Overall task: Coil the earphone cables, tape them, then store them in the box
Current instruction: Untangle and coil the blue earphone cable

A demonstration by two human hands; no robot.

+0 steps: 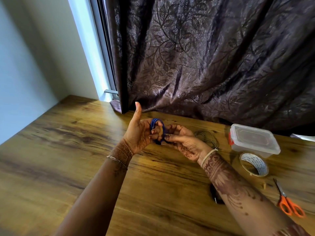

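Two bare hands work above a wooden table (51, 150), and every position below is given relative to the box (254, 138).

1. Scissors (289, 204) with orange handles lie flat on the table on the near side of the box, blades pointing toward it.
2. A small black object (215, 195) lies to the near left of the box, partly hidden by the right forearm. Its kind cannot be determined.
3. A tape roll (261, 166) lies flat just beside the near wall of the box.
4. The right hand (184, 142) is held to the left of the box. Its thumb and fingertips pinch the free end of the blue earphone cable (157, 131) close to the metal plug (163, 143).
5. The left hand (139, 133) is farther left of the box. Its thumb stands straight up and apart, and its fingers curl through the coil of the blue earphone cable, which is wound around them. The coil is held between the two hands, above the table and well left of the box.
6. The box is clear plastic, with its lid on and a red latch at its left end.
7. A thin dark cable (207, 137) lies in a loose coil on the table between the right hand and the box.
8. A dark patterned curtain (213, 57) hangs behind the box, down to the far edge of the table.
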